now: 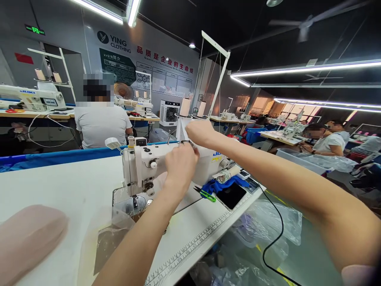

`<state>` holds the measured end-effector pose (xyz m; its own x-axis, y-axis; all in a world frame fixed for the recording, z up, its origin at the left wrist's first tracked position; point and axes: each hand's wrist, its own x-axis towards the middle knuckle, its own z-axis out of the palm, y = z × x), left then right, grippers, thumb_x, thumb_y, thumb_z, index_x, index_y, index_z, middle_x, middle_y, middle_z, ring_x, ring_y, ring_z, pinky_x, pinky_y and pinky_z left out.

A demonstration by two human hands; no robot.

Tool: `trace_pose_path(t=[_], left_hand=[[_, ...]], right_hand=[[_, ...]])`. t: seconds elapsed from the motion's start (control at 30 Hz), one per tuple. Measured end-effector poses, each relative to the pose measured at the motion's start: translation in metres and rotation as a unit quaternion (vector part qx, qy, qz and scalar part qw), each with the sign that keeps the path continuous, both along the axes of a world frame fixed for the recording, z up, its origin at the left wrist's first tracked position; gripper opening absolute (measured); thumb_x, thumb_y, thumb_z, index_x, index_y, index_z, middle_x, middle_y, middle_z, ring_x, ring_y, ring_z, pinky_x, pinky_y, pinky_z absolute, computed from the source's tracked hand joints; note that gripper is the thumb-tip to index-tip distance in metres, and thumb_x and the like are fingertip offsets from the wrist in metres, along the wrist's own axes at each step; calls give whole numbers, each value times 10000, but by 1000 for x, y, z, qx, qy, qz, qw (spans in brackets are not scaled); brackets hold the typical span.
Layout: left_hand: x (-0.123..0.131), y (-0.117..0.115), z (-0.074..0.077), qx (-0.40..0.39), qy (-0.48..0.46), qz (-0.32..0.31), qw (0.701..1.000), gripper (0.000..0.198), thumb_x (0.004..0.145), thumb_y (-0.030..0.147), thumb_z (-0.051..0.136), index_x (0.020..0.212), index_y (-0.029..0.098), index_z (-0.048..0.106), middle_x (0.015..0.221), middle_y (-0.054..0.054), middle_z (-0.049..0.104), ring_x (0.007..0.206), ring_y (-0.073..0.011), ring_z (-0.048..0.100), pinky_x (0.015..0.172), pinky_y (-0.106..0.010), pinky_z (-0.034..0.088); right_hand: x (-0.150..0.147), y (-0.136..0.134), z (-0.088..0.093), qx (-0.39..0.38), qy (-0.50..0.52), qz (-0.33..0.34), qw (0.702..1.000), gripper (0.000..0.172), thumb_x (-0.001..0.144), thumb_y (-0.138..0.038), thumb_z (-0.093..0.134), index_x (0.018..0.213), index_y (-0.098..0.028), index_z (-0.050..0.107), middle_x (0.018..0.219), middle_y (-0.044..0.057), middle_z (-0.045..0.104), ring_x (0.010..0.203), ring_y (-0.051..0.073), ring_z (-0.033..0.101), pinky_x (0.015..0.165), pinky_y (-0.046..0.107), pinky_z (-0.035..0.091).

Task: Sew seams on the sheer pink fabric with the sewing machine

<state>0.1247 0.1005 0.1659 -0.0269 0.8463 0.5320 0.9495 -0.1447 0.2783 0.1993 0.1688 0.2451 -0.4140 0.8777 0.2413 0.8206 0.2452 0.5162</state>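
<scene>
A white sewing machine [149,167] stands on the white table [59,186]. Both my hands are raised over the top of its arm. My left hand [180,165] is closed in a pinch at the machine's top, fingers pressed together on something too small to name, perhaps thread. My right hand [201,133] is just behind it, fingers curled downward toward the same spot; what it holds is hidden. Two thread cones [185,106] stand on the rack behind the machine.
Pink fabric [26,238] lies at the table's near left. Green snips [205,194], blue cloth [220,184] and a dark phone [231,195] lie right of the machine. A black cable [275,234] hangs over clear plastic bags [262,226]. Other workers sit at machines behind and to the right.
</scene>
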Motion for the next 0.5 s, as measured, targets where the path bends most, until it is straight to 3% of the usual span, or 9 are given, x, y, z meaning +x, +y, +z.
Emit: trace_pose_path(t=[0.17, 0.3, 0.5], left_hand=[[9, -12, -10, -22, 26, -24, 999, 304, 924, 367, 435, 878, 152, 645, 793, -119, 706, 757, -255, 694, 585, -288, 459], [-3, -29, -17, -39, 43, 8, 998, 316, 915, 385, 429, 831, 168, 643, 702, -103, 686, 704, -271, 690, 556, -296, 451], [-15, -13, 7, -13, 69, 64, 995, 349, 932, 379, 377, 872, 160, 643, 791, -117, 704, 743, -301, 689, 581, -324, 465]], right_hand=[[23, -20, -2, -34, -4, -3, 999, 293, 788, -96, 491, 988, -121, 702, 973, 195, 708, 922, 286, 667, 706, 326, 453], [13, -36, -6, -65, 19, 26, 997, 286, 776, -144, 509, 987, -157, 700, 933, 151, 720, 873, 263, 675, 669, 300, 457], [-9, -11, 1, -63, 79, 21, 995, 360, 766, -196, 568, 1107, -119, 653, 1013, 205, 696, 967, 288, 659, 734, 309, 467]])
